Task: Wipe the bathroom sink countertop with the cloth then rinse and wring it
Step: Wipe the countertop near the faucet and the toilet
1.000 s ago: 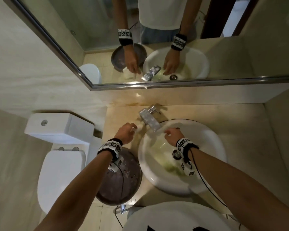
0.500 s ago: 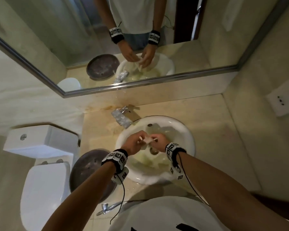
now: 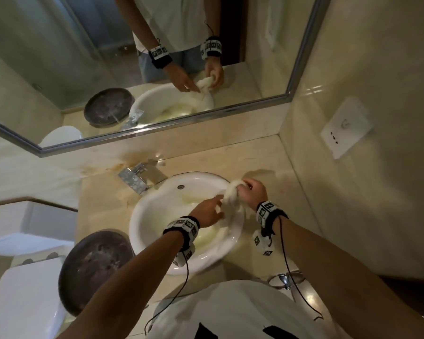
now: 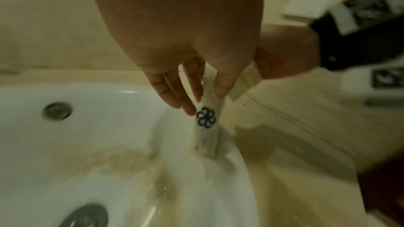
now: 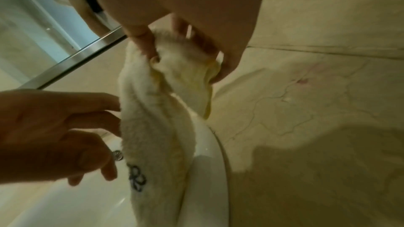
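A white terry cloth (image 3: 231,199) with a blue flower mark (image 4: 206,118) hangs bunched over the right rim of the white sink (image 3: 142,216). My right hand (image 3: 251,189) grips the cloth's upper end, thumb and fingers curled round it (image 5: 181,54). My left hand (image 3: 214,209) reaches in from the left. Its fingers (image 5: 104,104) are straight and touch the side of the cloth (image 5: 157,135). In the left wrist view the cloth runs down between the straight thumb and fingers. The beige countertop (image 3: 267,162) lies just beyond the right hand.
The chrome tap (image 3: 135,178) stands at the sink's back left, and no water is seen running from it. A dark round basin (image 3: 96,267) sits left of the sink, with a toilet (image 3: 22,302) beyond. Mirror (image 3: 83,57) behind, wall socket (image 3: 345,128) on the right wall.
Both hands moved from the tap and basin centre to the sink's right rim. The right hand has gathered the cloth and lifted it; the left hand's fingers have straightened against it.
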